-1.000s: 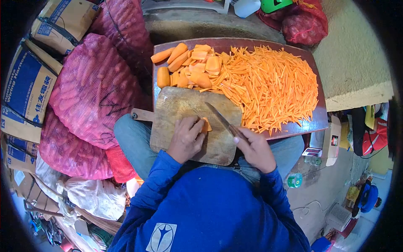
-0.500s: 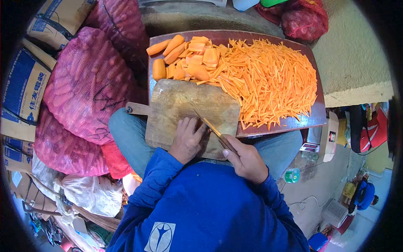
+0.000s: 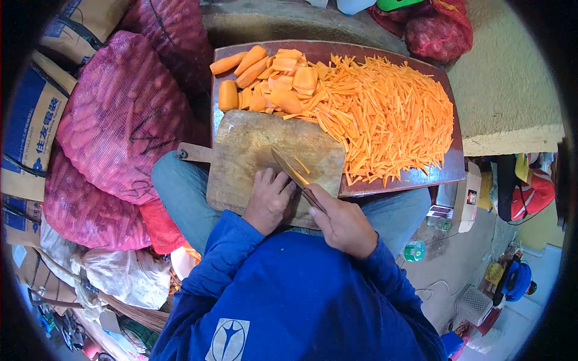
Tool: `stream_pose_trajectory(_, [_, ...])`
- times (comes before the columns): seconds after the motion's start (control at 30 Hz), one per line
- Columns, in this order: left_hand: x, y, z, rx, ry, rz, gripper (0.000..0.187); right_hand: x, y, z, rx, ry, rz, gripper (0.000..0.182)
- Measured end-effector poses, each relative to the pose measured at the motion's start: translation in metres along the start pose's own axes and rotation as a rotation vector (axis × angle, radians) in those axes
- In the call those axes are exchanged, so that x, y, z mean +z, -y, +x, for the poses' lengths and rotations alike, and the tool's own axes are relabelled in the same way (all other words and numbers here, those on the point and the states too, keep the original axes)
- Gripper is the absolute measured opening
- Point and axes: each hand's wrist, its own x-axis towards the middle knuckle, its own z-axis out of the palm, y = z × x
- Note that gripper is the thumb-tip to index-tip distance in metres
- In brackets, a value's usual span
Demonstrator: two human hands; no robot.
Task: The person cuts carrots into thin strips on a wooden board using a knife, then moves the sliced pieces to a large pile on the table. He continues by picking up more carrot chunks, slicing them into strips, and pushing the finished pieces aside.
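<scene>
My right hand is closed round the handle of a knife, its blade slanting up and left across the wooden cutting board. On the board, my left hand has its fingers curled down close to the blade; whatever is under them is hidden. Thin carrot strips lie just right of the blade. Beyond the board, a heap of carrot sticks spreads over the right of a dark red tabletop. Peeled carrots and cut chunks are piled at its left.
Large pink mesh sacks are stacked on my left, beside cardboard boxes. A red net bag rests at the back right near a concrete ledge. On the floor to my right stand a green container and a grey basket.
The knife has shifted slightly left, closer to my left fingers, and a carrot strip from its blade now lies on the board. My left hand stays nearly in place.
</scene>
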Motion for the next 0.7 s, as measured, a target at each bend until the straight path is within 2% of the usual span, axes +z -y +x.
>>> stream_pose_trajectory(0.17, [-0.002,-0.001,-0.002,-0.027,-0.062,-0.078,0.046,-0.012,0.008,-0.018,0.064,0.083,-0.067,0.049])
stream_pose_trajectory(0.23, [-0.004,-0.003,-0.001,-0.042,-0.03,-0.055,0.045,0.001,0.005,-0.01,-0.001,-0.009,-0.023,0.049])
stream_pose_trajectory(0.37, [-0.002,-0.001,-0.001,-0.021,-0.06,-0.047,0.043,0.006,0.003,0.009,-0.039,-0.043,-0.007,0.049])
stream_pose_trajectory(0.47, [-0.001,-0.002,-0.003,-0.04,-0.088,-0.033,0.042,-0.008,0.014,-0.008,0.003,-0.006,-0.028,0.049])
stream_pose_trajectory(0.53, [-0.002,-0.003,-0.003,-0.039,-0.073,-0.04,0.04,-0.017,0.021,-0.019,0.154,0.129,-0.044,0.051])
stream_pose_trajectory(0.57, [-0.002,-0.002,-0.004,-0.046,-0.075,-0.041,0.04,-0.013,0.017,-0.016,0.153,0.136,-0.046,0.051])
stream_pose_trajectory(0.63, [-0.001,-0.002,-0.004,-0.035,-0.069,-0.034,0.04,0.004,0.007,-0.007,0.009,-0.013,-0.056,0.05])
stream_pose_trajectory(0.7, [0.001,-0.001,-0.005,-0.025,-0.077,-0.048,0.041,0.005,0.006,0.009,-0.007,-0.013,-0.036,0.051])
